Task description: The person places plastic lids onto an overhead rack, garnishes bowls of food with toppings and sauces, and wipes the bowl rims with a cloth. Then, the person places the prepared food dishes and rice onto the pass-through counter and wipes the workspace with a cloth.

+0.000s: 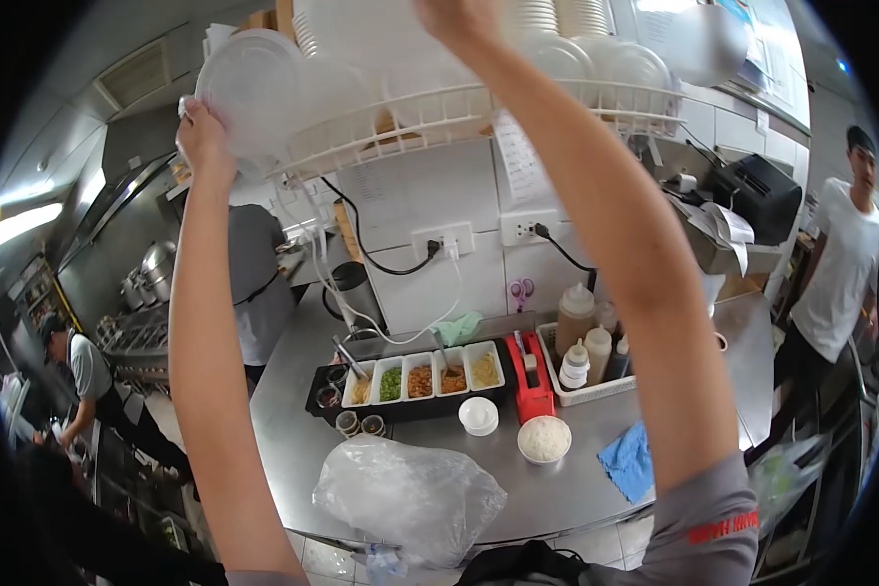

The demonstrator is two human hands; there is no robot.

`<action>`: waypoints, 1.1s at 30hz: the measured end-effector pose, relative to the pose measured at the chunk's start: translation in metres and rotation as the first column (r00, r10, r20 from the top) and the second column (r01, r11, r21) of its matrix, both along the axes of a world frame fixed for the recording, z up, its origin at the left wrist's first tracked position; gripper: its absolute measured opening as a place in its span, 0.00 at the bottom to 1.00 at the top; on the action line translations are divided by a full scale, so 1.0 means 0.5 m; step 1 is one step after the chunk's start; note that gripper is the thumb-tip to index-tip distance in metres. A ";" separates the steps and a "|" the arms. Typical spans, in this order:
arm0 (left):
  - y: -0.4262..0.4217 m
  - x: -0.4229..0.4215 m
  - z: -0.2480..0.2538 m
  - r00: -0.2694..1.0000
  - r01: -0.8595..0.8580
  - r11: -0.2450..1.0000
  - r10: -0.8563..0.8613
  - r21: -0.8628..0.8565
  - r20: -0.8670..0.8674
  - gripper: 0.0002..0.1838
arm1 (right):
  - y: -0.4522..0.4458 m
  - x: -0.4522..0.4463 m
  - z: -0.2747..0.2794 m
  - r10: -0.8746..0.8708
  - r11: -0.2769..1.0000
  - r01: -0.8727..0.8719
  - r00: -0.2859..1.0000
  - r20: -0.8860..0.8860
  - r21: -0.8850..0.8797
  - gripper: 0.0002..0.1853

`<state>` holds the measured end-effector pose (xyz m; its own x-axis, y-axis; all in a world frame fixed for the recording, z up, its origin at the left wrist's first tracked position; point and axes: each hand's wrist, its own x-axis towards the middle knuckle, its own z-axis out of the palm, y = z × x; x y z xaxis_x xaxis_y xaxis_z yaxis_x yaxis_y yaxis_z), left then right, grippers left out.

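Both my arms reach up to a white wire shelf on the wall. My left hand is closed on the edge of round translucent plastic lids at the shelf's left end; whether a bag wraps them I cannot tell. My right hand is raised at the top edge of the view, beside a pale, blurred plastic surface. Its fingers are cut off, so its grip does not show. Below, a crumpled clear plastic bag lies on the steel counter, near a bowl of rice.
A black holder carries several white topping tubs. Beside it are a red tape dispenser, a basket of squeeze bottles, small white bowls and a blue cloth. Cables hang below the shelf. Co-workers stand at left and right.
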<state>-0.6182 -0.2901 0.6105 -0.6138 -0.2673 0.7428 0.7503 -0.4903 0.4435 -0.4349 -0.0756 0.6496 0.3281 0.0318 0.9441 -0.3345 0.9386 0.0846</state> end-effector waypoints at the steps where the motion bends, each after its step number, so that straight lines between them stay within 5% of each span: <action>1: -0.003 0.017 -0.005 0.999 -0.021 1.000 0.021 0.000 0.033 0.27 | 0.034 -0.019 0.004 -0.020 0.997 0.019 1.000 0.012 0.080 0.33; 4: -0.009 0.022 -0.007 0.997 -0.076 0.995 0.075 -0.065 -0.014 0.32 | 0.083 0.038 -0.037 -0.423 0.889 0.377 0.894 0.150 0.259 0.46; 7: -0.018 0.025 0.004 0.986 -0.153 0.948 0.127 -0.279 -0.108 0.38 | 0.096 0.047 -0.053 -0.416 0.908 0.408 0.859 0.300 0.091 0.51; 11: 0.005 -0.004 0.025 0.797 -0.539 0.839 0.479 -0.076 -0.367 0.45 | 0.096 0.014 -0.051 -0.506 0.860 0.446 0.803 0.314 0.247 0.49; 13: 0.023 0.079 0.012 0.748 -0.587 0.808 0.514 -0.056 -0.419 0.47 | 0.079 0.031 -0.079 -0.496 0.863 0.380 0.759 0.421 0.332 0.48; 16: 0.033 0.109 0.005 0.691 -0.606 0.779 0.414 -0.163 -0.593 0.47 | 0.095 0.037 -0.104 -0.557 0.796 0.428 0.795 0.240 0.429 0.45; 19: 0.045 0.058 -0.001 0.480 -0.763 0.624 0.369 -0.170 -0.796 0.45 | 0.098 0.052 -0.084 -0.604 0.749 0.423 0.751 0.265 0.510 0.43; 22: 0.082 0.014 -0.052 0.538 -0.774 0.550 0.306 -0.315 -0.786 0.44 | 0.088 0.022 -0.103 -0.593 0.764 0.498 0.792 0.146 0.410 0.19; 25: 0.075 0.001 -0.026 0.635 -0.711 0.514 0.179 -0.479 -0.751 0.46 | 0.085 0.005 -0.113 -0.564 0.786 0.511 0.823 0.066 0.348 0.26; 28: 0.047 0.024 -0.021 0.707 -0.678 0.389 0.114 -0.624 -0.698 0.46 | 0.071 0.032 -0.103 -0.481 0.867 0.339 0.761 0.435 0.365 0.40; 29: 0.038 0.039 -0.024 0.735 -0.660 0.342 0.108 -0.669 -0.669 0.46 | 0.064 0.040 -0.103 -0.519 0.845 0.381 0.754 0.403 0.374 0.40; 31: 0.036 0.026 -0.045 0.673 -0.739 0.275 0.320 -0.615 -0.666 0.46 | 0.059 0.050 -0.119 -0.587 0.801 0.456 0.723 0.365 0.387 0.40; 32: 0.035 0.015 -0.065 0.631 -0.769 0.224 0.412 -0.598 -0.657 0.47 | 0.060 0.046 -0.130 -0.655 0.737 0.552 0.725 0.212 0.390 0.41; 33: 0.030 0.018 -0.084 0.455 -0.889 0.283 0.467 -0.360 -0.758 0.45 | 0.061 0.037 -0.142 -0.709 0.669 0.643 0.703 0.060 0.373 0.42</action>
<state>-0.6091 -0.2752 0.5683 -0.0072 0.2604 0.9655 0.7979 0.5834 -0.1514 -0.4164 -0.0449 0.5788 -0.0367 -0.4223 0.9057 0.3421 0.8462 0.4085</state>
